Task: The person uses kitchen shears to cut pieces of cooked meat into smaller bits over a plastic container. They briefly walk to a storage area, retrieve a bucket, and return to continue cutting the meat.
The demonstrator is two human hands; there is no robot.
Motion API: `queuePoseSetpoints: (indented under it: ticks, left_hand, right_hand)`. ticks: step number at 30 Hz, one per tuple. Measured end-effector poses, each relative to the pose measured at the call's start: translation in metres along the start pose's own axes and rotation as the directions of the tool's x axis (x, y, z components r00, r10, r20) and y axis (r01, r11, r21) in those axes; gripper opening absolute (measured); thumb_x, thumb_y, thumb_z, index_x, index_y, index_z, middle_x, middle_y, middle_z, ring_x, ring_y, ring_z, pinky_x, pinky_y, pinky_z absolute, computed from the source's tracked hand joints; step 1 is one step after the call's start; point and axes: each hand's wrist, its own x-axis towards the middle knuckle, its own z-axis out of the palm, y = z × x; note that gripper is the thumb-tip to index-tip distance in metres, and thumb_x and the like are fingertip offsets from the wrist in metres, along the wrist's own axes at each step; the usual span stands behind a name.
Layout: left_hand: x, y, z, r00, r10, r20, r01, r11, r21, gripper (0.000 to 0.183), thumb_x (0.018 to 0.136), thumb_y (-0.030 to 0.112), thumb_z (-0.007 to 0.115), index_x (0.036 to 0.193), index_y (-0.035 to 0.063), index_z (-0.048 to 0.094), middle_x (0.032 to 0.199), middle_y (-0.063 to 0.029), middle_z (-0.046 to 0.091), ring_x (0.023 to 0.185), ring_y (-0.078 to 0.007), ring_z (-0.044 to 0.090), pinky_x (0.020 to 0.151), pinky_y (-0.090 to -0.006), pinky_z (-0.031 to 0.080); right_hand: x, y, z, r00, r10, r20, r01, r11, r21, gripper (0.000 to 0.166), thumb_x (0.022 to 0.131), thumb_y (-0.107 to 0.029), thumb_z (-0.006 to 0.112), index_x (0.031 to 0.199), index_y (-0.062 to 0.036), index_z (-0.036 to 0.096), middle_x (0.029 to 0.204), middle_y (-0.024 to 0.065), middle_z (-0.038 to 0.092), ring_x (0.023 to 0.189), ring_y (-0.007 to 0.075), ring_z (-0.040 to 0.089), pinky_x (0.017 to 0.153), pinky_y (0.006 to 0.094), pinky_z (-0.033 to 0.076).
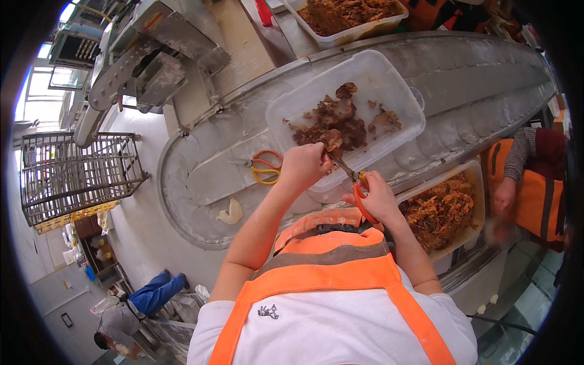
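My left hand (306,165) pinches a brown, leafy piece that looks like wood ear mushroom (334,145) over the near edge of a clear plastic tub (383,64). In my right hand (378,198) is a pair of scissors (346,169) with orange and yellow handles. Its blades point up and left, at the piece beside my left fingertips; whether they touch it I cannot tell. More brown pieces (351,130) lie heaped in the tub, with a few scattered towards its right side.
A second pair of scissors (262,166) and some dough (232,211) lie on the floury metal conveyor (196,159). Shredded orange-brown filling occupies tubs at near right (479,182) and at the back (335,41). A co-worker's hand (504,195) is at right; another person (123,319) bends at lower left.
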Motion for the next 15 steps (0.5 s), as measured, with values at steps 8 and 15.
queuePoseSetpoints:
  ticks: [8,15]
  left_hand:
    - [0.001,0.003,0.005,0.989,-0.148,0.009,0.147,0.975,-0.167,0.016,0.072,0.022,0.058,0.074,0.0057,0.056,0.067,-0.0117,0.059,0.065,-0.0323,0.057,0.058,-0.0421,0.046]
    - [0.001,-0.007,0.016,0.953,0.148,-0.266,-0.153,0.988,0.003,0.009,0.069,0.013,0.061,0.072,0.0061,0.056,0.063,-0.0080,0.055,0.056,-0.0273,0.056,0.050,-0.0369,0.045]
  right_hand:
    - [0.001,-0.002,0.003,0.997,0.076,0.015,-0.077,0.994,0.081,0.052,0.069,-0.043,0.073,0.091,0.0000,0.055,0.089,0.0125,0.052,0.080,0.0290,0.056,0.072,0.0362,0.045]
    - [0.000,-0.006,-0.002,0.993,0.088,0.075,-0.097,0.987,0.129,0.052,0.070,-0.043,0.073,0.092,0.0006,0.054,0.095,0.0147,0.053,0.084,0.0295,0.057,0.075,0.0351,0.045]
